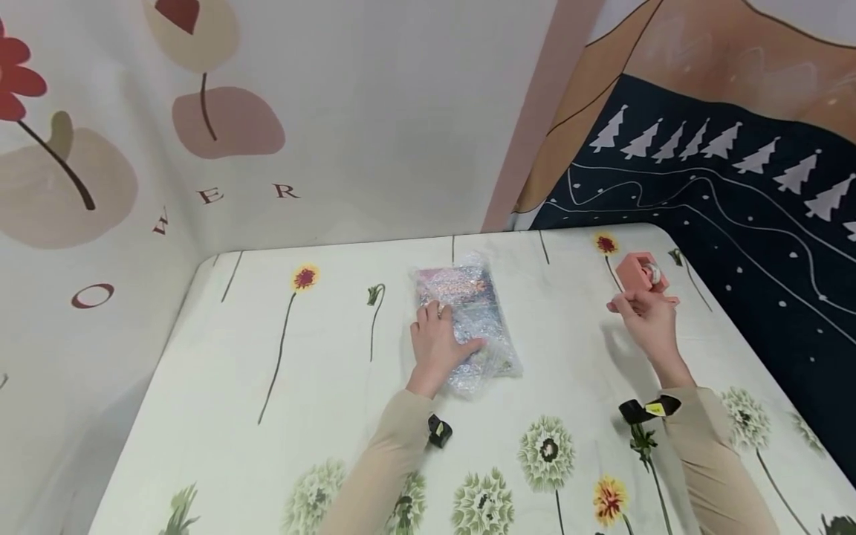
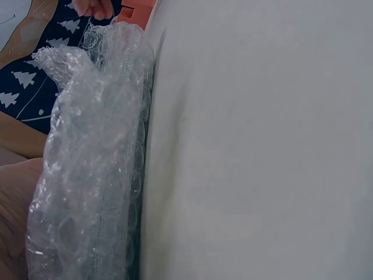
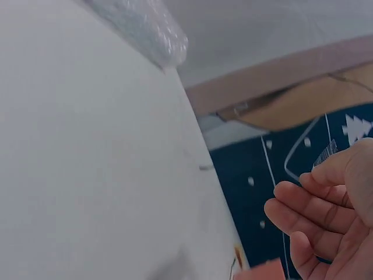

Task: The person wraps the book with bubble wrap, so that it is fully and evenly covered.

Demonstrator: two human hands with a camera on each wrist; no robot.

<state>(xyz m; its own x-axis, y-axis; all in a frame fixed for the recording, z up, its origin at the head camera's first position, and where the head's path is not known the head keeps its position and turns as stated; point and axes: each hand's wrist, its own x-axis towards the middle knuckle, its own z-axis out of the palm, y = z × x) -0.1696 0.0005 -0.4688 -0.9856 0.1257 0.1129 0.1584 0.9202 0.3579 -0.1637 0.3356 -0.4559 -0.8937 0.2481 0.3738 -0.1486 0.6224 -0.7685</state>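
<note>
A flat, colourful book-like item wrapped in clear bubble wrap (image 1: 478,316) lies mid-table in the head view. My left hand (image 1: 436,345) rests on its left part, thumb and fingers spread over the wrap. The left wrist view shows the bubble wrap (image 2: 93,157) side-on, its loose end sticking up. At the right, my right hand (image 1: 645,319) is just in front of a coral tape dispenser (image 1: 638,273) with a roll in it. Thumb and index finger pinch a small strip of clear tape (image 3: 325,154), while the other fingers are loosely bent.
A white cloth with printed flowers covers the table (image 1: 334,386). Behind it hangs a pale printed wall cloth (image 1: 374,134). Along the right edge is a dark blue cloth with white trees (image 1: 729,223). Each wrist carries a black camera strap (image 1: 650,409).
</note>
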